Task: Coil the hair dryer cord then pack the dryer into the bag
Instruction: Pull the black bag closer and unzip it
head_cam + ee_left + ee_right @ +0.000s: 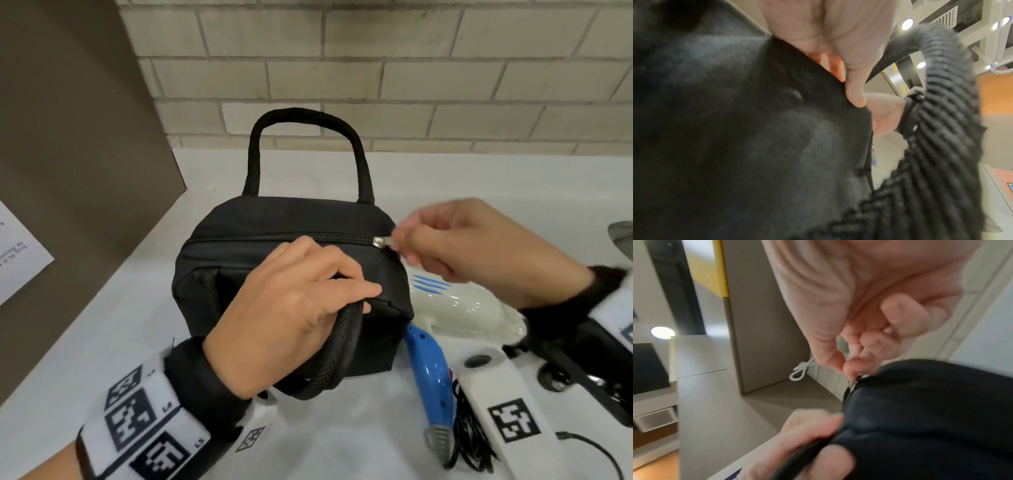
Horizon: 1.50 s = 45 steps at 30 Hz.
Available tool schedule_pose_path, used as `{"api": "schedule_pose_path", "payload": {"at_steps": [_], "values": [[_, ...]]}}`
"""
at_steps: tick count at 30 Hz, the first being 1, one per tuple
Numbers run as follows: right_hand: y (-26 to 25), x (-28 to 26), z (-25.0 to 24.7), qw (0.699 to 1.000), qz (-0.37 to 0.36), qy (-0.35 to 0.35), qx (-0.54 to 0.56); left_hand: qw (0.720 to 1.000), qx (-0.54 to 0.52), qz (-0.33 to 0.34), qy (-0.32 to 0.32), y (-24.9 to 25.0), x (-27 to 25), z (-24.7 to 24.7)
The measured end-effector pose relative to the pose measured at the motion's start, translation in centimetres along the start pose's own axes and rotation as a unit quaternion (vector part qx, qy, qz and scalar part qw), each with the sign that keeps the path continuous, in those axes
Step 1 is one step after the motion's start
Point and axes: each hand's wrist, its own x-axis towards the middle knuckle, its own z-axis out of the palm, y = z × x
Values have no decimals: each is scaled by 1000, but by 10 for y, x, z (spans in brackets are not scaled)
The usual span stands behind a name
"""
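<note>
Black bag [291, 240] standing on the white counter [102, 342], toward its back edge near the brick wall [376, 68], far handle [305, 150] arching upright. Zipper [274, 237] closed along the top, metal pull [378, 241] sitting at the right end. Right hand [479, 253] pinching that pull between thumb and fingertips [854, 367], the other fingers curled into the palm. Left hand [291, 315] clamped on the bag's near side, thumb laid across the fabric, fingers hooked round the near handle [339, 349], which droops down the front. Same grip up close from the left wrist: thumb [856, 91] pressed into the black cloth, ribbed strap [941, 129] looping past it.

Hair dryer [462, 308] lying on the counter just right of the bag, outside it, white body with blue stripes, partly hidden under the right wrist. Blue handle [428, 373] pointing toward the counter's near edge. Black cord [469, 435] bundled beside the handle's end, near the front edge; how neatly coiled, cannot tell, since a white marker-tagged wrist mount [507, 421] covers part of it. Grey panel [68, 137] standing at the counter's left edge.
</note>
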Motion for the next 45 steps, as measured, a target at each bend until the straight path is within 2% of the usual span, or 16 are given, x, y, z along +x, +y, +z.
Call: {"api": "schedule_pose_path", "payload": {"at_steps": [4,6,9,11,12,14,17,20,22,25,28,33,36,39,42,45], "values": [[-13,16,25,999,-36,20,0,999,-13,-6,-33,-2,4,-3],[-11,21,28,999,-28,40,15,996,-53,-49,-50,-2,5,-14],[-8,22,25,997,-23,68,39,978,-120,-170,16,-1,11,-29],[-9,21,26,995,-45,89,28,971,-72,-221,54,1,20,-30],[-10,21,28,993,-58,101,15,970,-26,-237,42,1,26,-29],[-9,19,32,987,-95,122,-33,963,61,-260,-31,3,37,-23],[-9,12,35,969,-150,154,-123,952,156,-244,-97,6,47,-16],[-8,7,34,950,-221,145,-168,954,147,-234,-114,5,51,-16],[-4,6,34,948,-248,124,-156,957,123,-245,-101,4,51,-16],[8,6,35,971,-189,81,-121,955,67,-277,-83,-2,46,-18],[14,11,30,987,-108,27,-112,943,-47,-319,-87,-7,51,-19],[7,20,30,995,-94,18,-8,913,-144,-374,-78,-21,55,-33],[10,18,30,995,-95,26,32,885,-188,-424,-48,-41,44,-50],[14,15,31,993,-92,28,63,839,-248,-483,-19,-68,20,-66],[15,13,34,993,-91,25,72,763,-358,-538,22,-96,-14,-71],[15,12,36,992,-96,23,80,660,-487,-568,65,-116,-51,-62]]}}
